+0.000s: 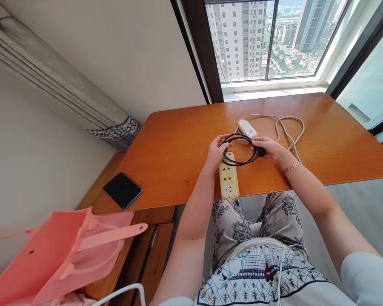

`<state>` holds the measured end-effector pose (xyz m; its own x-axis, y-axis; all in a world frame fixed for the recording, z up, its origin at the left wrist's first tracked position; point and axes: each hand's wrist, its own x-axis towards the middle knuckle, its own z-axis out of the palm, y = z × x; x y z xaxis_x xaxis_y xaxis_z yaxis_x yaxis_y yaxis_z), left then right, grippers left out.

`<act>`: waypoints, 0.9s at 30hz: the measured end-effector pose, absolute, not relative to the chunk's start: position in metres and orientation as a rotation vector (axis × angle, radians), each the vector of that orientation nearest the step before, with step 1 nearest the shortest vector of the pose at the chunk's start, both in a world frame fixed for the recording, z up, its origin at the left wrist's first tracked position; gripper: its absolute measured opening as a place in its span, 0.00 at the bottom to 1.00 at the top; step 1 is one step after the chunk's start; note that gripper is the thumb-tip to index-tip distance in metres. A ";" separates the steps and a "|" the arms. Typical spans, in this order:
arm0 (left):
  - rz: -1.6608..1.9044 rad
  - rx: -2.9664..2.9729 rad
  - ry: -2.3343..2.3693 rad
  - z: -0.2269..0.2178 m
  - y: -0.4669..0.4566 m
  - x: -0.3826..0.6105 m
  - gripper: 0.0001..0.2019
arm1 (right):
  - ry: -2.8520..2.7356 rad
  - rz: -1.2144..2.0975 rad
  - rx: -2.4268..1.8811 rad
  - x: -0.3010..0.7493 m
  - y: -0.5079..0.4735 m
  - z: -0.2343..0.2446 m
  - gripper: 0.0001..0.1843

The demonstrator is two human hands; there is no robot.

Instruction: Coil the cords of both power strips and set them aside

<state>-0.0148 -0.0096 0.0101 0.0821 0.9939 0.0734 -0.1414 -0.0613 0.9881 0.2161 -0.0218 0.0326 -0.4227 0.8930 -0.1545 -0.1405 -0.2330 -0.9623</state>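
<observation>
Starting far to the left of the power strip, a pink bag with a long strap sits low beside the bench, below the level of its top. A black phone lies flat, near the bench's front left corner and well apart from the power strip.

Just left of the power strip's far end, the left hand is closed around one side of a coiled black cable, with the fingers wrapped over the loop. The power strip itself is pale yellow (its sockets face up) and lies lengthwise, its near end reaching the bench's front edge and its far end tucked under the coil. The coil is held over that far end, between the two hands; whether it touches the strip I cannot tell.

Just right of the strip's far end, the right hand is closed on the other side of the coil, gripping the cable's thicker black end. A thin bracelet sits on that wrist.

Beyond the strip, toward the window, a white adapter rests on the bench just behind the coil. Its grey cord loops off to the right and passes behind the right wrist.
</observation>
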 end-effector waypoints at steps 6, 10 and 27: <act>1.227 1.095 1.027 0.011 -0.010 -0.013 0.16 | -1.279 1.602 -1.050 0.207 -0.020 0.027 0.25; 1.211 1.119 0.993 0.002 -0.008 -0.013 0.23 | -1.283 1.369 -1.095 0.202 -0.015 0.020 0.23; 1.171 1.117 1.083 0.004 -0.010 -0.008 0.21 | -1.376 0.938 -1.212 0.200 -0.012 0.013 0.17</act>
